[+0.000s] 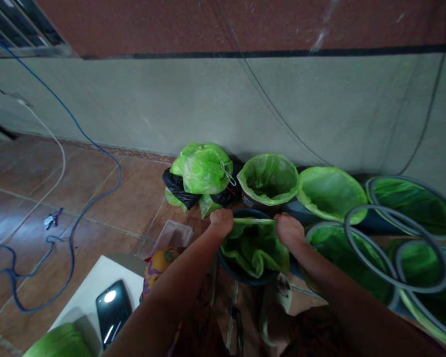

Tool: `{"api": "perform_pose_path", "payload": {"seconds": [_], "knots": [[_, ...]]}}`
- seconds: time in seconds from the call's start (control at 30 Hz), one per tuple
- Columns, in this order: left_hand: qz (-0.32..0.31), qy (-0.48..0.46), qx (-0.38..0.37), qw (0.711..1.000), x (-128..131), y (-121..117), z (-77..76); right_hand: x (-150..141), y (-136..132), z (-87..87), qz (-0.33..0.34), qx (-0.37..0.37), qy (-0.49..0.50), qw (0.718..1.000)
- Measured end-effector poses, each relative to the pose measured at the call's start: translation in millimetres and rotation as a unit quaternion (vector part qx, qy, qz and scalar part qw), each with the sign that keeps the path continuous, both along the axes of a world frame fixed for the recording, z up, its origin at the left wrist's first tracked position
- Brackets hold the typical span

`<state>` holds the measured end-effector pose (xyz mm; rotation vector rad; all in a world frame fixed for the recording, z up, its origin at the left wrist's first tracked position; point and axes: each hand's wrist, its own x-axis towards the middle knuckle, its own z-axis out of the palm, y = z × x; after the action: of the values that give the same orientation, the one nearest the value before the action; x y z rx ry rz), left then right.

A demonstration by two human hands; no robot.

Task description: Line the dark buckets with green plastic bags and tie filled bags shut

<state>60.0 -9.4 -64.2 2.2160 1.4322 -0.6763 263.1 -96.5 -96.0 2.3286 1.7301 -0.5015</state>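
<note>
Gripping a Green Liner (pixel 259 250) by Its Edge

In the head view, your left hand (pixel 222 222) and right hand (pixel 289 229) are both gripping the liner's edge, holding it straight between them. The liner is sitting inside a dark bin (pixel 251 279) on the floor before you. A tied green bag (pixel 204 173) is lying just beyond, near the wall (pixel 152 104). To your right, a loose grey ring (pixel 373 207) is resting across lined bins (pixel 305 210).
</note>
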Motion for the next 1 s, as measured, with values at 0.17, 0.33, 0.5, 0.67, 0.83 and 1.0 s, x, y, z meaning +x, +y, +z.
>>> {"api": "perform_pose_path", "payload": {"seconds": [0.17, 0.33, 0.5, 0.67, 0.83, 1.0], "knots": [[-0.059, -0.078, 0.016, 0.995, 6.3, -9.8, -1.5, -9.9, 2.4, 0.1, 0.051, 0.049, 0.092, 0.993], [-0.155, -0.197, 0.03, 0.968, 20.4, -17.3, -11.7, -23.8, 2.0, 1.9, 0.109, 0.104, 0.164, 0.975], [-0.11, -0.107, 0.049, 0.987, 16.5, -12.2, -8.2, -17.0, 0.1, -2.8, 0.102, 0.055, 0.117, 0.986], [-0.04, -0.031, 0.039, 0.998, 2.0, -2.0, -2.5, -4.7, -2.9, -5.3, 0.072, -0.032, 0.034, 0.996], [-0.056, -0.041, 0.017, 0.997, -1.6, -4.7, -7.7, -7.4, 0.7, -0.2, 0.033, -0.001, 0.094, 0.995], [-0.142, -0.193, 0.022, 0.971, 11.9, -13.6, -14.2, -12.8, 4.1, 2.0, 0.032, 0.028, 0.183, 0.982]]}}
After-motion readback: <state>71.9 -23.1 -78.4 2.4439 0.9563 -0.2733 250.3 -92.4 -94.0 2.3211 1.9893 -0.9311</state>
